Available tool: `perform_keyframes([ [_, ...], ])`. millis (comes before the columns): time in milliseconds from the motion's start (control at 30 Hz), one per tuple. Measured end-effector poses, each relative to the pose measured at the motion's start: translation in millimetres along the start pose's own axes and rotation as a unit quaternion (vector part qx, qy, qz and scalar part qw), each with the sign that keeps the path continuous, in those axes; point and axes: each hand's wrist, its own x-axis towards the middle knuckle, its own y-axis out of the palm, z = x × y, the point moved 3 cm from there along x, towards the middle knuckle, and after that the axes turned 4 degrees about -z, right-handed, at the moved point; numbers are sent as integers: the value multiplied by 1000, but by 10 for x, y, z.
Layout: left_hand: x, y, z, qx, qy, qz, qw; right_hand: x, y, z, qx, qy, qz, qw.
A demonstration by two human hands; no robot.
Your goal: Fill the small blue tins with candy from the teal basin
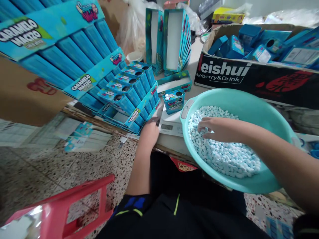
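Note:
My right hand (pixel 216 128) reaches over the turquoise basin (pixel 264 109). Its fingers are bent and apart from the thumb, touching the small white and pale blue candies (pixel 221 156) inside; no candy shows in its grip. At the table's front edge my left hand (pixel 149 133) is closed, its fingertips partly hidden. A grey pointed shape with a dark part (pixel 158 120) shows beside it, too unclear to name. Just beyond, a blue candy tin (pixel 174 101) stands on a white digital scale (pixel 171 128), with a few white candies on its top near the round dark hole.
Stacked display boxes (pixel 82 63) of blue tins rise at the left. Empty display trays (pixel 174 39) stand behind the scale. A black carton (pixel 221 71) of loose blue tins is behind the basin. A red stool (pixel 74 199) is on the floor.

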Motion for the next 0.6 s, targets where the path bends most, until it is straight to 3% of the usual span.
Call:
perform_keyframes([
  [100,-20,-41,51,35,32,27,999,-25,16,-9,-4,2,-1,1000],
  [200,-73,-67,87,66,42,16,997,-16,31,-33,2,6,-2,1000],
  [267,-130,-91,76,62,58,-37,996,-8,22,-48,9,9,0,1000],
  [333,-177,-147,11,31,93,-132,986,-5,2,-67,17,16,3,1000],
  [433,-135,-296,-188,-28,160,-263,951,-4,-25,-113,27,40,5,999],
  [600,445,-559,-580,-111,218,-345,906,13,-25,-133,16,46,-1,999],
])
